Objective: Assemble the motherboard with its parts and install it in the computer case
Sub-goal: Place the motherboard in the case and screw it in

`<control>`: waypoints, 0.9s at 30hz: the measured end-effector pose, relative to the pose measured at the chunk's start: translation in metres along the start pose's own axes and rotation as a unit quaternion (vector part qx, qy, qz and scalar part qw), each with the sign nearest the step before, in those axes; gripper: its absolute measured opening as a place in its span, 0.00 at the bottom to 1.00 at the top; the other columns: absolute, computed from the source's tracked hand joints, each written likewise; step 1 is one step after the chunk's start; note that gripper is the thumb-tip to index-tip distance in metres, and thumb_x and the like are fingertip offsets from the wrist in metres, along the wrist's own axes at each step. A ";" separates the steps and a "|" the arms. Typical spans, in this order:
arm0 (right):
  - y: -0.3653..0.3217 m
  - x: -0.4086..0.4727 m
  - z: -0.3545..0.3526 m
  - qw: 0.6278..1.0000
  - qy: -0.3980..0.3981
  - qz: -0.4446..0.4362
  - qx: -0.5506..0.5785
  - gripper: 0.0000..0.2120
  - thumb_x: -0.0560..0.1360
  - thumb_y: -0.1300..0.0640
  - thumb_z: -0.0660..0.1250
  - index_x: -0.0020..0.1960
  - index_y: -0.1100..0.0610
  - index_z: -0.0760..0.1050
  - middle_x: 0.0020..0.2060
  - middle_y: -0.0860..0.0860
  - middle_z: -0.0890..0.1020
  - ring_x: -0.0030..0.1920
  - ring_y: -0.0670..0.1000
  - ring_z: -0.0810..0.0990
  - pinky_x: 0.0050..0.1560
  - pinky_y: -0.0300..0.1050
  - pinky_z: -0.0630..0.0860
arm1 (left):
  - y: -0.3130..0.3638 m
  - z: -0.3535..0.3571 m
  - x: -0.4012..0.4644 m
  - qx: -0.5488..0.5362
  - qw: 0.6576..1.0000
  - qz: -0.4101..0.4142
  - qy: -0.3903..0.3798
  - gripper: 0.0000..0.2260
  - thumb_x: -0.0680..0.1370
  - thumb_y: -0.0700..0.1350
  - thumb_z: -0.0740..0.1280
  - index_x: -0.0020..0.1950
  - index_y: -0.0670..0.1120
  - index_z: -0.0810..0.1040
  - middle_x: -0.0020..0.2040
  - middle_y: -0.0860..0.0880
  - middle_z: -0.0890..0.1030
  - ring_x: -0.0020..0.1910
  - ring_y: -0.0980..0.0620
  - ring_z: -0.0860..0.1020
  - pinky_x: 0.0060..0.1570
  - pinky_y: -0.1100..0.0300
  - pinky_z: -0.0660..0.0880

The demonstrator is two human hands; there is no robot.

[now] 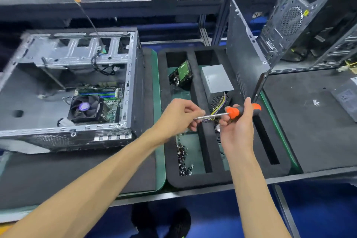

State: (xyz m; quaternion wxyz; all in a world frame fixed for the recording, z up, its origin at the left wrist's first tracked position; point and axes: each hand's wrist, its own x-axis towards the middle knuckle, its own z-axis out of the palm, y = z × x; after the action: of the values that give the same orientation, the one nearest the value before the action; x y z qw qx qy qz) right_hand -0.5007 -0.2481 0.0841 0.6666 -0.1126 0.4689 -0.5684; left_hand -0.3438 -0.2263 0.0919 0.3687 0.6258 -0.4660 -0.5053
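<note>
1. The right hand (236,121) has its grip curled round the orange-and-black handle of a screwdriver (242,111), thumb upright against the handle, holding it level above the bench.
2. The silver shaft runs toward 9 o'clock; the left hand (178,115) pinches at its tip with curled fingers. Whether a screw sits between them cannot be told.
3. Both hands hover over a black foam tray with long slots (173,177); the forearms enter from 6 and 7 o'clock.
4. At 6 o'clock from the left hand, a heap of small dark screws (183,158) lies in one slot, close to the tray's near rim.
5. At 12 o'clock, a green-topped hard drive (182,74) leans in a slot; a grey metal power supply (216,81) with yellow wires stands just beside it, toward 1 o'clock.
6. A dark steel side panel (243,48) stands upright along the tray's right edge, walling off that side.
7. At 9 o'clock, well apart, the open grey metal computer case (63,91) lies on its side; the green motherboard with its black fan cooler (87,108) sits inside, near the case's right wall.
8. Bare black mat (58,176) lies between that case and the bench's near edge.
9. At 2 o'clock, a second black tower case (309,15) stands upright.
</note>
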 end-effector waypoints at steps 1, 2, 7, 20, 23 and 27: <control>0.000 -0.004 0.010 1.000 -0.008 -0.003 0.011 0.17 0.81 0.42 0.65 0.43 0.54 0.70 0.31 0.48 0.75 0.26 0.47 0.70 0.26 0.37 0.69 | 0.008 -0.011 -0.008 -0.040 0.999 0.002 0.009 0.05 0.78 0.39 0.72 0.47 0.36 0.83 0.34 0.44 0.82 0.31 0.51 0.78 0.37 0.56 0.82; 0.001 -0.008 0.020 1.000 -0.017 -0.006 0.022 0.16 0.81 0.43 0.65 0.43 0.54 0.70 0.30 0.49 0.75 0.26 0.47 0.71 0.26 0.37 0.69 | 0.014 -0.023 -0.015 -0.080 0.997 0.006 0.017 0.04 0.77 0.37 0.72 0.47 0.35 0.83 0.35 0.43 0.82 0.31 0.50 0.78 0.37 0.57 0.81; 0.020 -0.027 0.066 0.998 -0.049 -0.026 0.038 0.18 0.82 0.45 0.65 0.37 0.52 0.70 0.29 0.48 0.75 0.25 0.48 0.72 0.26 0.37 0.71 | 0.027 -0.093 -0.050 -0.228 0.973 0.016 0.031 0.04 0.76 0.34 0.72 0.49 0.36 0.85 0.42 0.41 0.83 0.40 0.48 0.83 0.44 0.60 0.81; 0.107 -0.068 0.179 0.995 -0.066 -0.069 -0.013 0.15 0.82 0.45 0.64 0.43 0.54 0.71 0.29 0.48 0.77 0.28 0.48 0.77 0.30 0.40 0.77 | -0.018 -0.242 -0.073 -0.384 0.923 0.018 0.026 0.10 0.70 0.40 0.76 0.49 0.40 0.87 0.43 0.44 0.84 0.42 0.50 0.84 0.47 0.60 0.81; 0.126 -0.073 0.199 0.995 -0.053 -0.080 -0.026 0.15 0.82 0.44 0.65 0.45 0.55 0.71 0.29 0.49 0.77 0.28 0.49 0.78 0.31 0.40 0.78 | -0.026 -0.269 -0.071 -0.367 0.929 0.035 0.030 0.12 0.69 0.40 0.77 0.51 0.38 0.86 0.44 0.42 0.85 0.44 0.48 0.84 0.47 0.60 0.81; 0.148 -0.077 0.218 0.995 -0.039 -0.092 -0.027 0.15 0.82 0.44 0.65 0.46 0.55 0.71 0.29 0.50 0.77 0.29 0.49 0.78 0.31 0.41 0.78 | -0.033 -0.295 -0.070 -0.331 0.941 0.057 0.045 0.12 0.69 0.41 0.76 0.49 0.37 0.86 0.43 0.40 0.84 0.43 0.46 0.84 0.45 0.58 0.82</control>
State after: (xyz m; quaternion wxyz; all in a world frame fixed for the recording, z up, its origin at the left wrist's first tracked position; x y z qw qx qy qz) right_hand -0.2329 -0.2163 0.1382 0.6260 -0.1952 0.4451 -0.6099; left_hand -0.0527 -0.1526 0.1456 0.6040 0.4628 -0.2903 -0.5803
